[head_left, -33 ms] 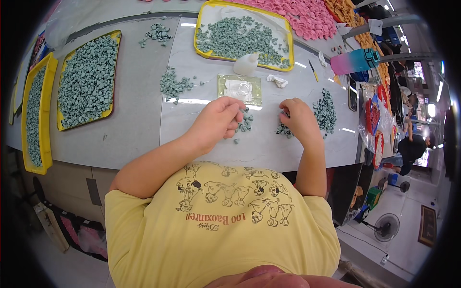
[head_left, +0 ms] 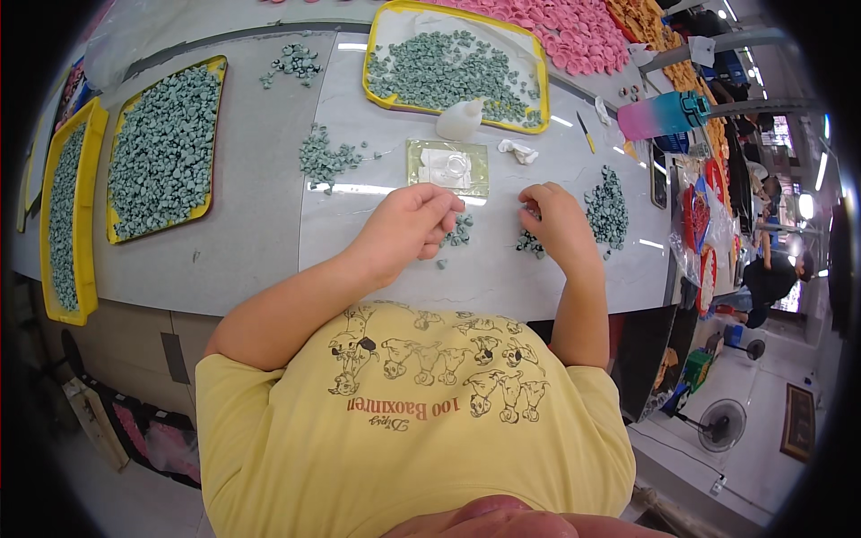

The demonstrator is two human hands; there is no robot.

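Note:
My left hand (head_left: 408, 224) rests on the pale tabletop (head_left: 269, 215) with its fingers pinched together on a small green piece, right beside a little cluster of green pieces (head_left: 459, 230). My right hand (head_left: 552, 220) is curled with its fingertips closed on a small green piece, above a few more green pieces (head_left: 529, 242). A larger heap of green pieces (head_left: 608, 208) lies just right of that hand. Between and beyond the hands sits a clear shallow dish (head_left: 447, 167), with a white bottle (head_left: 459, 119) lying behind it.
A yellow tray of green pieces (head_left: 377, 54) stands at the back, and two more yellow trays (head_left: 212, 134) (head_left: 90, 215) at the left. Loose green heaps (head_left: 325, 160) (head_left: 294, 61) lie on the table. A pink-blue bottle (head_left: 664, 115) is at the right edge, pink pieces (head_left: 574, 27) beyond.

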